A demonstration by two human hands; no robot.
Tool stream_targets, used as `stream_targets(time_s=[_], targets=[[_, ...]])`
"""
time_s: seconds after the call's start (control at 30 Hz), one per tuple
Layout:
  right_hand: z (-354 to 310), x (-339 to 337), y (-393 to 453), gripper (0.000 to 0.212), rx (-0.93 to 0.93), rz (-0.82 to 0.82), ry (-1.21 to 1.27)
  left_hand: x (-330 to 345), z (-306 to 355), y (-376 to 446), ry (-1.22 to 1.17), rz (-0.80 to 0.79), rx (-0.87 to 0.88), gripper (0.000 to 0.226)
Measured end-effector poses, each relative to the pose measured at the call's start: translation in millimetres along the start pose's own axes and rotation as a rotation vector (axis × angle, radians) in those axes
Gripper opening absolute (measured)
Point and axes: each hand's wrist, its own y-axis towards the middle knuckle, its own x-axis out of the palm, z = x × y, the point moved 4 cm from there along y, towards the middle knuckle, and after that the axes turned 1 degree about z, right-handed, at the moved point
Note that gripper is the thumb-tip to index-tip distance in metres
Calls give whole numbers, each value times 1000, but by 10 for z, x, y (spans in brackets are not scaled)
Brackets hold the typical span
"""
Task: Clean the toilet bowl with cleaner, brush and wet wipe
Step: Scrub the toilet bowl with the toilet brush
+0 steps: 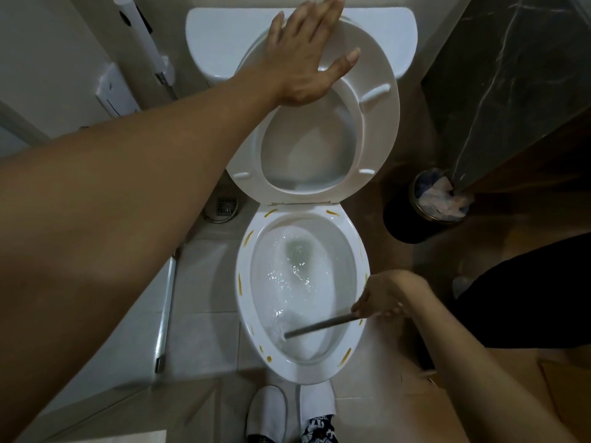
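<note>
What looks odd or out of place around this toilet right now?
Short yellow-brown streaks dot the white toilet bowl rim all the way round; they look like stains or cleaner. The black round waste bin is stuffed with crumpled paper. Nothing looks spilled or broken.

Tiled floor (204, 327) under toilet (252, 314), bin (403, 225), slippers (267, 410).

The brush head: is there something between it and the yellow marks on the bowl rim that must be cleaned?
Nothing visible blocks it. The seat and lid are raised, so the bowl rim lies open. The right hand holds the brush, with its head already inside the bowl near the front rim. The left hand is at the raised seat.
</note>
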Motion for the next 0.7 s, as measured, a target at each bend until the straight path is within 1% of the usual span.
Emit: stream_targets(time_s=[0.07, 0.13, 0.2, 0.37, 0.47, 0.53, 0.63, 0.7], targets=[[72, -112, -88, 38, 70, -59, -45, -3, -2, -5, 5, -1, 2, 79], [91, -212, -149, 29, 102, -25, -77, -13, 3, -14, 10, 3, 4, 78], [88, -204, -102, 29, 96, 31, -87, -22, 7, -14, 11, 4, 4, 78], [48, 34, 78, 32, -89, 66, 48, -20, 1, -8, -16, 3, 1, 77], [55, -6, 154, 30, -141, 113, 95, -23, 18, -15, -22, 13, 1, 76], [3, -15, 250, 27, -167, 201, 186, -21, 16, -14, -20, 20, -2, 77], [-101, 4, 373, 28, -179, 357, 462, -22, 12, -20, -3, 26, -9, 76], [-105, 34, 409, 30, -162, 382, 554, -19, 23, -18, 6, 29, -9, 75]])
